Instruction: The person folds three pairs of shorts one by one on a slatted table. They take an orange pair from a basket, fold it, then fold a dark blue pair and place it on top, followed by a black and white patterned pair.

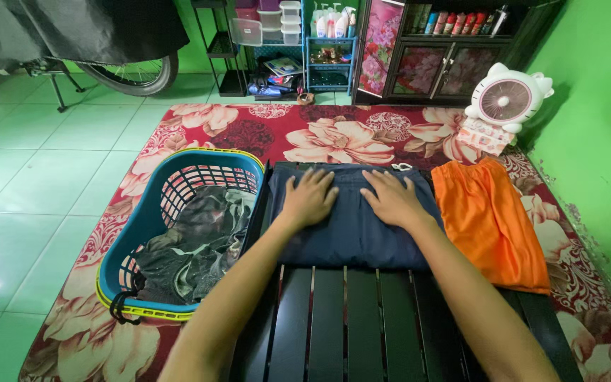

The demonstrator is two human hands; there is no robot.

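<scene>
As the folded navy-blue cloth garment (351,226) is lying on the black slatted counter (362,325), both hands, left hand (310,198) and right hand (390,199), are pressing open-palmed, flattening it beside the orange shorts (489,226).

Free passage is offered by the bare black slatted table (362,325) nearest the person, while the sides are blocked by a blue laundry basket (151,212) at left and orange shorts (488,223) at right.
</scene>
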